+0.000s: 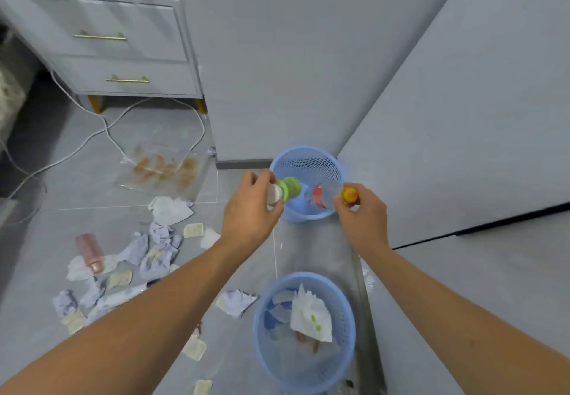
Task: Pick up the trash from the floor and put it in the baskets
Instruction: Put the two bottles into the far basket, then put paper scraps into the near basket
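Over far basket [308, 160], frame centre: two bottles held above its rim.
Left hand [251, 206]: fingers curled round green-labelled bottle [285, 189], white end.
Right hand [362, 214]: fingertips pinch clear bottle [327, 194], red label, orange cap.
Near basket [303, 364], lower centre: blue mesh, holds crumpled tissue [311, 314].
Floor, left: scattered paper scraps [154, 252], pink bottle [90, 252].

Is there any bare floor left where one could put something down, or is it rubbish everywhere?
Bare tiles lie between the paper scraps and the near basket, and below the drawer cabinet beside the white cable. The left floor around the pink bottle is crowded.
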Demonstrator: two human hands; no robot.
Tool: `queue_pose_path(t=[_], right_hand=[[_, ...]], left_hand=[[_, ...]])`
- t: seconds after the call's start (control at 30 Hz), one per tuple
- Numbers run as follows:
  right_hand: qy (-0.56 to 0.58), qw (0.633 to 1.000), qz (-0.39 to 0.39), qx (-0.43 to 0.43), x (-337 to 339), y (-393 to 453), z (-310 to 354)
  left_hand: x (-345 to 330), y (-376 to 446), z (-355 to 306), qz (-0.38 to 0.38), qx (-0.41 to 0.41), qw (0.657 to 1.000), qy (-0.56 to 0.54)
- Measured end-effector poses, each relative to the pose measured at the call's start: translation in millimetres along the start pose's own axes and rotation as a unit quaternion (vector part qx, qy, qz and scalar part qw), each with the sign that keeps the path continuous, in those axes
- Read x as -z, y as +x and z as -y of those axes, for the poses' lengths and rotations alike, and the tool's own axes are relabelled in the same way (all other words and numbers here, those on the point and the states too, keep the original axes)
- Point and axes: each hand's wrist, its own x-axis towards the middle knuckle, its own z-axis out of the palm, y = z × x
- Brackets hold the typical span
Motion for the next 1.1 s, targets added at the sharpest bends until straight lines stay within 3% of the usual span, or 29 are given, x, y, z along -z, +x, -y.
queue_pose_path(t=[0.3,0.57,0.73,0.87,0.97,1.1], right_hand=[[-0.119,0.990,0.054,0.042,-84.4,88.5,-105.0],[-0.260,0.956,0.105,0.092,-120.6,96.8,-134.4],[-0.293,0.945,0.077,0.124,-118.0,72.3,-105.9],[-0.225,0.953,0.034,0.200,-120.8,20.6,-56.8],[-0.148,0.960,0.066,0.227,-130.8,-37.6,-21.1],[-0.103,0.962,0.152,0.200,-153.4,-136.5,14.5]], left_hand=[[-145.4,84.1,44.3,0.030,-0.012,0.997,0.069],[-193.3,93.2,66.1,0.083,0.002,0.987,0.138],[-158.5,68.4,78.3,0.058,-0.009,0.989,0.138],[-96.8,18.3,104.7,0.031,0.017,0.994,0.104],[-50.2,-38.6,134.8,0.016,0.041,0.996,0.081],[4.6,-124.6,180.7,0.031,0.094,0.993,0.070]])
